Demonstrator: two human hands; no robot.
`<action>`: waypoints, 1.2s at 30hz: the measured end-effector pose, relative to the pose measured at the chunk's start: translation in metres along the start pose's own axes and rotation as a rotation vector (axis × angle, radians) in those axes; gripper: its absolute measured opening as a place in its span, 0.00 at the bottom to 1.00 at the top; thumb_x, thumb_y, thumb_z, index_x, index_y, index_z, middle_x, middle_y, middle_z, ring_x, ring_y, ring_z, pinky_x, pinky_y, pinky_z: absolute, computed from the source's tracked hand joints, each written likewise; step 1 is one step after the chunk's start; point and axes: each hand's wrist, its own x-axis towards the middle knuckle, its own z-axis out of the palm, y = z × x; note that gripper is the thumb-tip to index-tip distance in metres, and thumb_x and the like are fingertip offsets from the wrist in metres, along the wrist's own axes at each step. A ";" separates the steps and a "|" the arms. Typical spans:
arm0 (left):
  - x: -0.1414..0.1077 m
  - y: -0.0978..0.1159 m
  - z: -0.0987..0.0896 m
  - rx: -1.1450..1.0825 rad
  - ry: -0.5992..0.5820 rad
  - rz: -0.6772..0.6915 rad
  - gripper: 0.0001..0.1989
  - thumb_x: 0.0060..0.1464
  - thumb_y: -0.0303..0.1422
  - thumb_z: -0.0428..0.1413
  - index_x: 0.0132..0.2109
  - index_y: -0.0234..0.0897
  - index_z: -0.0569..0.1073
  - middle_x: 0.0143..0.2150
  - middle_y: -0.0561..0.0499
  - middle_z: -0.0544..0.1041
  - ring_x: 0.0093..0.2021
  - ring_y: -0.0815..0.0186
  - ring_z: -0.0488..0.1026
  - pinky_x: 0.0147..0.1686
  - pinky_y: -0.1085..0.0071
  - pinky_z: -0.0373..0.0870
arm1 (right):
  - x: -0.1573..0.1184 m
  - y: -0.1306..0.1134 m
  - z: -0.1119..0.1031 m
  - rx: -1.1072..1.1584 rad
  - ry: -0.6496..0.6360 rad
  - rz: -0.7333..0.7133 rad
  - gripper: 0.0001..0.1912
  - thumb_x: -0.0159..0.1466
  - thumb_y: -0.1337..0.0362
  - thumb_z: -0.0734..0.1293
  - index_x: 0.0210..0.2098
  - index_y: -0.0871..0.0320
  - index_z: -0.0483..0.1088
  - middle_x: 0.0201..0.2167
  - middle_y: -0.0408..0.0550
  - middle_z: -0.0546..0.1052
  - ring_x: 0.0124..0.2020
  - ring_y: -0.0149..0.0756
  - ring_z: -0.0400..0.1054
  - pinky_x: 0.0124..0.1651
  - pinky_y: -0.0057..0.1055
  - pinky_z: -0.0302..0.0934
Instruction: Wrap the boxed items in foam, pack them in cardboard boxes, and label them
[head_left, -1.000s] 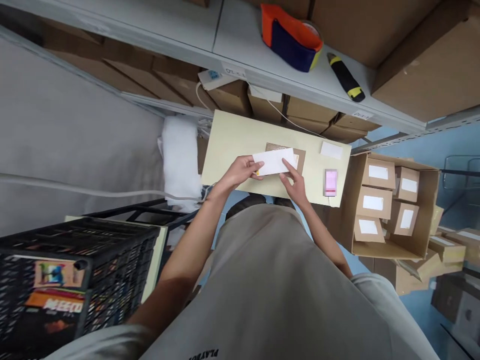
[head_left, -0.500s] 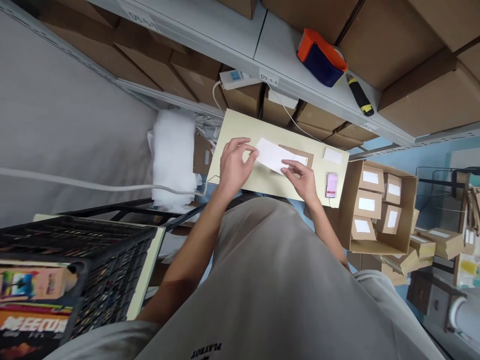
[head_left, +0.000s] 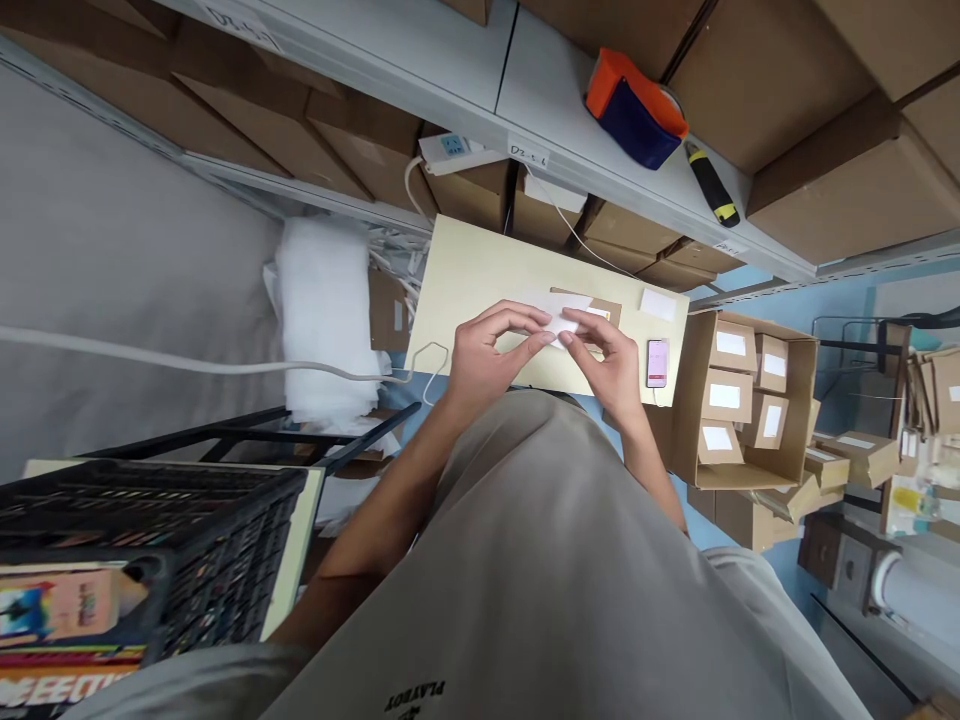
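A piece of white paper (head_left: 559,322) is between my two hands above the cream tabletop (head_left: 472,265). My left hand (head_left: 491,350) pinches its left part between thumb and fingers. From the other side, my right hand (head_left: 606,362) pinches it too, its fingertips close to those of the left. The paper looks bent or folded, though the fingers cover part of it. Behind the hands lies a flat brown cardboard box (head_left: 613,312) with a white label, partly hidden by the paper and my right hand.
A phone (head_left: 657,363) and a white slip (head_left: 658,304) lie at the table's right end. Beside it stands a carton (head_left: 784,470) of small labelled boxes. White wrapping material (head_left: 326,320) and a black crate (head_left: 232,550) are left. A shelf (head_left: 555,110) overhangs the back.
My hands have come together, the left moving right, and the paper that was spread flat between them is now bent or folded at the fingertips. The view has shifted slightly.
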 end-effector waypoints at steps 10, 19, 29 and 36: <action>0.009 0.006 0.022 -0.053 -0.067 -0.126 0.16 0.67 0.50 0.68 0.53 0.46 0.88 0.55 0.46 0.87 0.58 0.54 0.85 0.65 0.55 0.82 | 0.007 0.012 -0.011 0.009 -0.014 0.017 0.30 0.75 0.44 0.74 0.73 0.39 0.74 0.52 0.45 0.88 0.52 0.43 0.83 0.64 0.47 0.80; 0.019 -0.004 0.045 -0.032 -0.068 0.006 0.20 0.69 0.53 0.67 0.56 0.45 0.89 0.56 0.43 0.88 0.59 0.55 0.85 0.64 0.57 0.82 | 0.007 0.022 -0.014 0.248 0.069 0.054 0.34 0.74 0.42 0.75 0.73 0.45 0.65 0.50 0.48 0.89 0.56 0.43 0.84 0.64 0.46 0.80; 0.034 0.005 0.070 0.001 -0.036 0.110 0.17 0.71 0.51 0.66 0.53 0.45 0.90 0.55 0.44 0.89 0.58 0.57 0.86 0.62 0.58 0.84 | 0.011 0.032 -0.035 0.273 0.132 -0.011 0.21 0.72 0.41 0.76 0.54 0.48 0.79 0.53 0.50 0.87 0.58 0.45 0.84 0.65 0.48 0.80; 0.036 0.013 0.078 0.043 -0.063 0.140 0.16 0.70 0.50 0.67 0.52 0.45 0.89 0.54 0.45 0.89 0.57 0.57 0.87 0.63 0.56 0.85 | 0.015 0.036 -0.046 0.247 0.181 -0.023 0.20 0.73 0.40 0.75 0.49 0.49 0.82 0.48 0.49 0.88 0.51 0.43 0.85 0.59 0.46 0.82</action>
